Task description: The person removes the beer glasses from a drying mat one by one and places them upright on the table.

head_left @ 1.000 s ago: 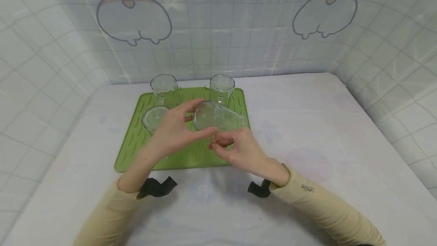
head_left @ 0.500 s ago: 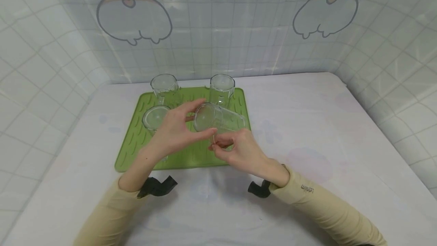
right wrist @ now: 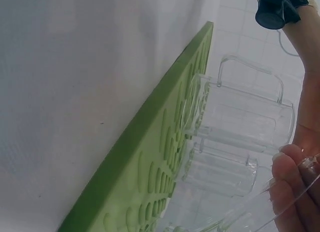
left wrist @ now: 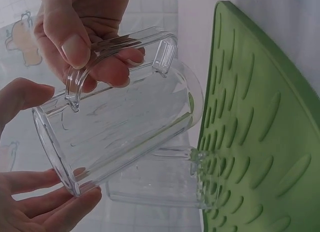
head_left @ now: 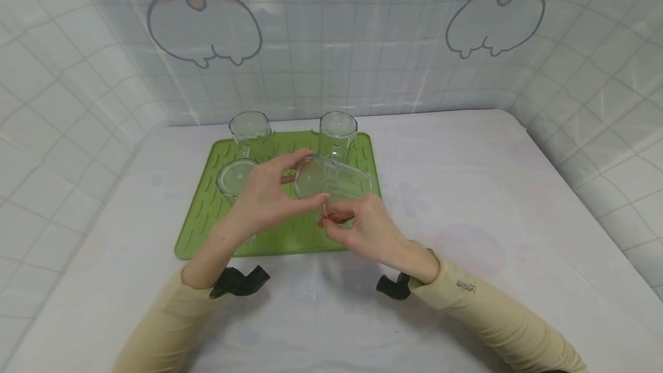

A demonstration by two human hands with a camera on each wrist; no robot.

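Note:
A clear glass mug [head_left: 348,181] is held tilted on its side above the green ridged mat [head_left: 290,240]. My left hand [head_left: 266,193] holds its round end between thumb and spread fingers; in the left wrist view, fingertips [left wrist: 82,204] touch the glass at that end. My right hand [head_left: 368,224] pinches the mug's handle [left wrist: 132,45], with the thumb on top and fingers curled through it. Behind the held mug stands another glass mug [head_left: 336,131]. A further mug [head_left: 235,176] is partly hidden by my left hand.
At the mat's back left stands one more clear mug [head_left: 250,130]. The right wrist view shows two mugs, the nearer mug [right wrist: 245,115] with its handle turned outward. A white cloth [head_left: 466,200] lies under the mat, and a tiled-pattern curtain [head_left: 352,45] rises behind.
Between the earlier frames and now, the held mug has turned very slightly in the hands. Both hands keep the same hold and nearly the same place.

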